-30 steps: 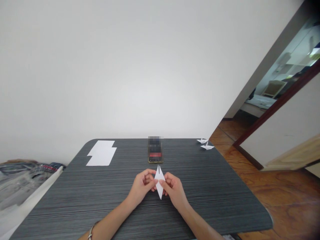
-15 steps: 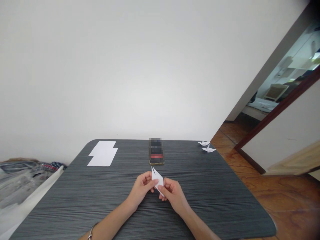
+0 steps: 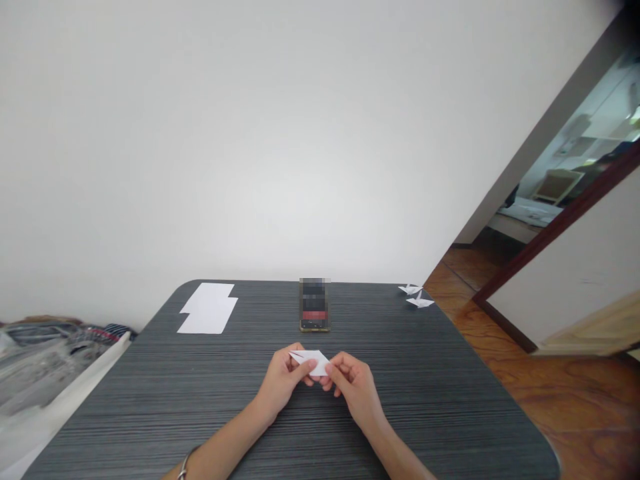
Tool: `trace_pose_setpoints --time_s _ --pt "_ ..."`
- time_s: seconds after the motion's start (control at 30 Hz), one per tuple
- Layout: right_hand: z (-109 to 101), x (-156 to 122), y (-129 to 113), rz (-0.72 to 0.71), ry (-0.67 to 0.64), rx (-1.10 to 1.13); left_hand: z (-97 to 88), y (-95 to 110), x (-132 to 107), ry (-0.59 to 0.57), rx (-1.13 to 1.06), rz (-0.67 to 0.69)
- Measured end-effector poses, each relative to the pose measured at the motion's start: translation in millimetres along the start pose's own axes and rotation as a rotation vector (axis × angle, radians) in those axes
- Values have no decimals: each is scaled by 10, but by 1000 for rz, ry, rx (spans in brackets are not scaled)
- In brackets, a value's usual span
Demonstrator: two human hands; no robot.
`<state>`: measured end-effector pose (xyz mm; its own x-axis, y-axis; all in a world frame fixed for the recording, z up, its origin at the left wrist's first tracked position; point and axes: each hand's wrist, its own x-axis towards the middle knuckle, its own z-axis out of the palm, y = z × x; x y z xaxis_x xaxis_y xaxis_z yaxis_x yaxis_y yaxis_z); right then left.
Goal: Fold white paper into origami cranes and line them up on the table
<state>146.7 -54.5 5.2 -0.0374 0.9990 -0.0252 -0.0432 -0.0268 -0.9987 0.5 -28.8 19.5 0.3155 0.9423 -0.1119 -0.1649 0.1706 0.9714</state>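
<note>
Between my two hands is a small folded piece of white paper [image 3: 315,360], held above the near middle of the table. It is diamond-shaped, with a slit towards its pointed left end. My left hand [image 3: 284,380] pinches its left and lower part, thumb on top and fingers beneath. At the right corner, my right hand [image 3: 353,383] grips it between thumb and fingers. The fingers under the paper are partly hidden.
A phone [image 3: 315,307] lies beyond my hands on the dark table [image 3: 240,433]. White paper sheets [image 3: 207,310] are at the back left. Two folded paper cranes [image 3: 419,302] stand at the back right corner. Plastic-wrapped items [image 3: 55,373] lie left of the table.
The folded paper has turned anticlockwise, its slit point swinging from pointing away to pointing left. Both hands stay on it; my right hand has shifted slightly up and right.
</note>
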Motion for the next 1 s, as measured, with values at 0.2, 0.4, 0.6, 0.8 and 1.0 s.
trace_pose_setpoints --time_s 0.2,0.4,0.6,0.8,1.0 --pt "-30 -10 -19 0 42 15 -6 7 -1 59 9 4" --pt "-63 -19 -24 -19 65 -35 -18 27 6 106 17 50" --pt "-52 -10 -20 -25 71 -20 -46 -20 27 97 91 57" --pt "-38 16 21 16 43 39 -51 -59 12 2 126 25" --pt "-67 0 11 12 9 72 -29 -8 -3 -51 75 40"
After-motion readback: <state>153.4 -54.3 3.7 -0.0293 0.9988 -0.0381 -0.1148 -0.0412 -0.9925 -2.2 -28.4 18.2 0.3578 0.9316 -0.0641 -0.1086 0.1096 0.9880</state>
